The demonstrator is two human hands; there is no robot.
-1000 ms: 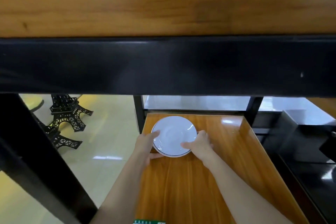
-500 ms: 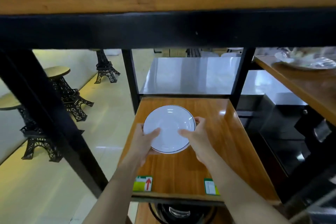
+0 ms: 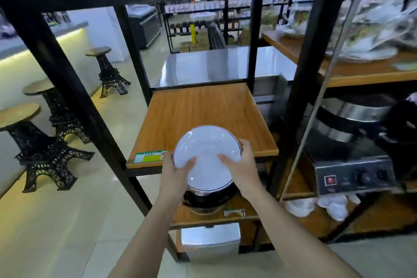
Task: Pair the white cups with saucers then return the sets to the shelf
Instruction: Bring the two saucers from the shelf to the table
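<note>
Holding one white saucer [image 3: 206, 157] — both hands, left hand [image 3: 174, 170] and right hand [image 3: 241, 165].

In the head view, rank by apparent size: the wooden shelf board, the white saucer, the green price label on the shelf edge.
1. Wooden shelf board, largest.
2. White saucer, held nearer the camera by left hand and right hand, so it looks bigger than it is.
3. Green price label, smallest.

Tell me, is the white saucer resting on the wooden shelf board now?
No, both hands, left and right, hold the saucer in the air at the wooden shelf board's front edge.
</note>
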